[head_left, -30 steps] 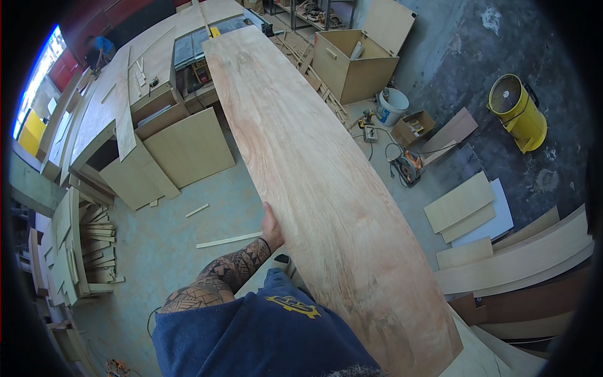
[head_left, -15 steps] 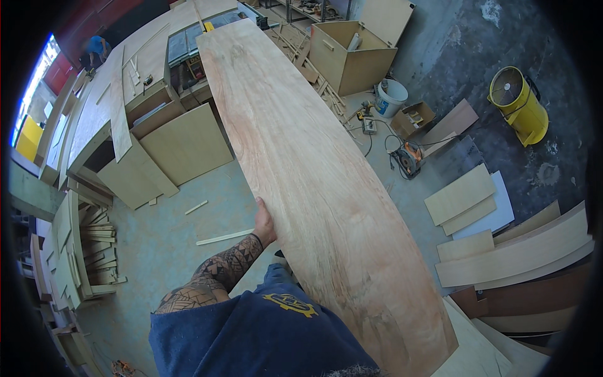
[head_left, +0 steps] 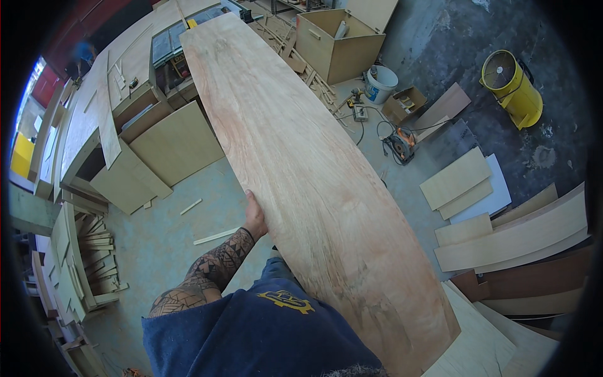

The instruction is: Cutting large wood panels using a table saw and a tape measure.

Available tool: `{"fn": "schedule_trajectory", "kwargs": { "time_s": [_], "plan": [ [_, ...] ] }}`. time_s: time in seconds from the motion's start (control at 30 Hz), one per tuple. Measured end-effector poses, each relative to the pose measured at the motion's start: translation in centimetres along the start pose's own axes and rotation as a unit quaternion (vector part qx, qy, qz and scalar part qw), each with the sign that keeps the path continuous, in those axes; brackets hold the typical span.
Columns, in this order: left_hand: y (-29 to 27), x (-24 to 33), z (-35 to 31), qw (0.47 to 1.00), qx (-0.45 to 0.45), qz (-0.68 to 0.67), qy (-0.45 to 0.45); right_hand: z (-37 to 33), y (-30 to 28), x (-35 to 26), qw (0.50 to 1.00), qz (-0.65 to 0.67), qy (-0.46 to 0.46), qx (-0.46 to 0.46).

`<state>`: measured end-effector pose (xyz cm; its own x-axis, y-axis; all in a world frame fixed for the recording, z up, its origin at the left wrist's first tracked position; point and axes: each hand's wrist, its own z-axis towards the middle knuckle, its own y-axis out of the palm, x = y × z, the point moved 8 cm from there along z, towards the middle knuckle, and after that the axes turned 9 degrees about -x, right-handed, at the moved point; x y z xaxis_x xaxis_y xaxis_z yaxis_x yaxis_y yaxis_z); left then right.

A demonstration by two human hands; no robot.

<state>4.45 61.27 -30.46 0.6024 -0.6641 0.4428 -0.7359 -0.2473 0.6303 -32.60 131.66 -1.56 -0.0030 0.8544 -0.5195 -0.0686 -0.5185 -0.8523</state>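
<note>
A long, pale wooden panel (head_left: 301, 169) with reddish grain slants across the middle of the head view. It runs from close beside my body at the lower right to the table saw (head_left: 164, 47) at the far end. My left hand (head_left: 254, 218) grips the panel's left long edge, thumb on the top face and the other fingers hidden beneath. Where my right hand is cannot be seen; the panel and my torso fill that side.
A plywood sheet (head_left: 179, 141) leans against the bench at left. On the right are a circular saw (head_left: 400, 143), a drill (head_left: 355, 97), a white bucket (head_left: 380, 85), a yellow drum fan (head_left: 512, 88) and plywood offcuts (head_left: 455, 179). Another person (head_left: 83, 55) stands far left.
The view has turned slightly, so the surroundings sit a little farther left and higher. My left hand keeps its grip on the panel, which barely moves relative to the saw.
</note>
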Motion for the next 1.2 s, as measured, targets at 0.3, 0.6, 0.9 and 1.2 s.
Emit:
{"fn": "schedule_trajectory", "kwargs": {
  "time_s": [0.3, 0.6, 0.9, 1.2],
  "plan": [
    [-0.8, 1.0, 1.1, 1.000, -0.011, 0.008, -0.009, -2.0, 1.7, 0.2, 0.999, 0.030, 0.026, -0.007],
    [-0.6, 3.3, 2.0, 0.999, -0.015, 0.032, -0.019, -5.4, 4.0, 0.6, 0.996, 0.063, 0.060, -0.015],
    [-1.5, 5.4, 4.1, 0.998, -0.017, 0.056, -0.022, -10.2, 7.6, 0.4, 0.989, 0.100, 0.105, -0.029],
    [-1.4, 6.9, 5.4, 0.997, -0.030, 0.057, -0.031, -14.8, 10.0, 0.4, 0.979, 0.124, 0.155, -0.039]
  ]
}}
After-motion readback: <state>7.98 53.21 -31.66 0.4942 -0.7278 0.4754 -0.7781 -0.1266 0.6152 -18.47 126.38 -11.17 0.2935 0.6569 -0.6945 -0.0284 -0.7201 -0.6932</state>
